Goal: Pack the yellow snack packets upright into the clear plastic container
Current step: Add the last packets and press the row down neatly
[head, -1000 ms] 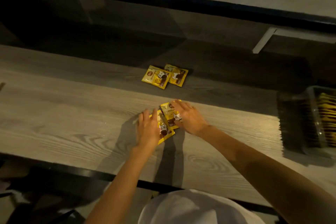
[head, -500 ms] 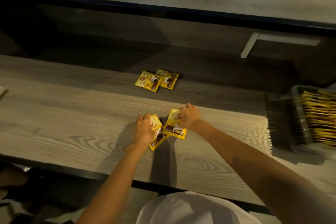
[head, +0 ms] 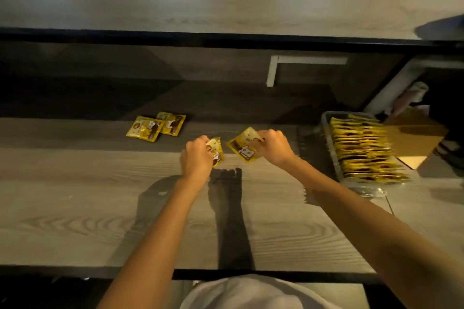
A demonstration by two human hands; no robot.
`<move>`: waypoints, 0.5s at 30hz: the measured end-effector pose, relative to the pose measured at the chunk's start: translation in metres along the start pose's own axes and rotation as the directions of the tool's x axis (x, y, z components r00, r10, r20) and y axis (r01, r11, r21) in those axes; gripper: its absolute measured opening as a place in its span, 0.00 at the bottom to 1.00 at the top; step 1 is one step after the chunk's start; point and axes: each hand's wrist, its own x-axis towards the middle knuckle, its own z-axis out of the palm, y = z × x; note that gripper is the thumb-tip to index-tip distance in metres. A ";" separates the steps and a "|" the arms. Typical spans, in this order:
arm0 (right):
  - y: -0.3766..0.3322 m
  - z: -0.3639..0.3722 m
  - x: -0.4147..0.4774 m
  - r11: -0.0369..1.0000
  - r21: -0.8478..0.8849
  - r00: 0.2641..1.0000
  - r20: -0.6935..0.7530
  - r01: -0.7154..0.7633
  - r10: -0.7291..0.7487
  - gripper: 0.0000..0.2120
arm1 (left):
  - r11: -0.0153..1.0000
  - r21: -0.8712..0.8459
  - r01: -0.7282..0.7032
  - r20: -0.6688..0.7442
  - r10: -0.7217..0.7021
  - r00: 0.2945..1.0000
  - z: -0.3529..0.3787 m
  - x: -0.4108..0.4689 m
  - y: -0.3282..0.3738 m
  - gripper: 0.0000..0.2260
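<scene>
Two flat packets (head: 155, 126) overlap at the back of the counter (head: 75, 208); left packet (head: 216, 150), crumpled in the left hand (head: 197, 158), and right packet (head: 244, 145), tilted in the right hand (head: 272, 148), are held off the wood; clear container (head: 364, 187) at right holds a tight row (head: 361, 148) of packets on edge.

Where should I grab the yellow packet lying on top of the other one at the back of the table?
Pinch the top packet by its free left edge, coming from above and the left. It lies flat on the table, and its right side overlaps the second packet, so that edge should lift alone.
</scene>
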 end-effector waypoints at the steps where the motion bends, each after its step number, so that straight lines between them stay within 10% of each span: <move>1: 0.014 -0.012 -0.003 1.000 0.000 0.998 -0.055 -0.011 0.011 0.09 | 1.000 -0.013 -0.019 -0.013 0.019 1.000 0.003 -0.003 0.016 0.14; 15: 0.163 -0.144 -0.034 0.987 0.158 0.846 -0.527 0.003 0.082 0.14 | 0.863 -0.266 -0.430 -0.153 0.402 0.903 0.065 -0.034 0.223 0.09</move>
